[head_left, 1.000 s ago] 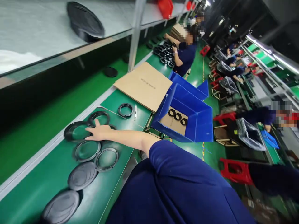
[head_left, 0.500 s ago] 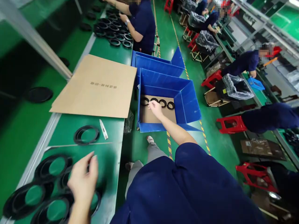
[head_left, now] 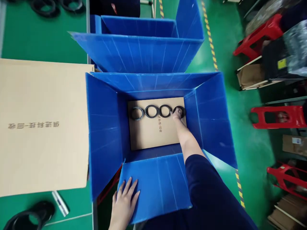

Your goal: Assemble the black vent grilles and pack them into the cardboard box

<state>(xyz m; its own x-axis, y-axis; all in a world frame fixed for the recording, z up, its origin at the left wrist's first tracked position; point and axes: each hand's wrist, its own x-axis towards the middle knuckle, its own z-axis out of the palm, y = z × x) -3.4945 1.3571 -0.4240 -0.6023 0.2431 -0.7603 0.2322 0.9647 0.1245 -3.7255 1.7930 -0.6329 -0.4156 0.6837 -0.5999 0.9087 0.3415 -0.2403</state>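
R hand [head_left: 177, 114]: was down inside bin, over ring 4, thumb side toward ring 3. Grip: fingers overlapped ring 4; cldn't tell if closed on it, hand hid the contact.
L hand [head_left: 122, 203]: was palm down on flap, near its L edge. Grip: open, fingers spread, nothing held.
Rings: 4 black, in one row L to R along far half of sheet, inside bin. Ring 1 [head_left: 131, 112] was at L end, looked a bit greyer; ring 2 [head_left: 145, 111] and ring 3 [head_left: 165, 116] sat mid-row; ring 4 [head_left: 184, 111] was at R end, close to R wall. All lay flat w/ v. small gaps or contact, cldn't tell which.
Sheet [head_left: 148, 137]: brown cardboard w/ printed chars, covered most of bin floor; near half had no rings on it.
Bin [head_left: 103, 134]: blue, top open. Flap [head_left: 158, 188] on near side was folded out toward the person.
Bin 2 [head_left: 144, 54]: also blue, stood just behind first.
Worktop [head_left: 48, 41]: green, on L. Cardboard [head_left: 43, 150] lay on it, edge by bin. White tool [head_left: 60, 203] and black part [head_left: 42, 209] were nearer; latter blurred, cut by frame edge.
Stool [head_left: 278, 117]: red, off to R on green floor, past striped tape [head_left: 211, 44].
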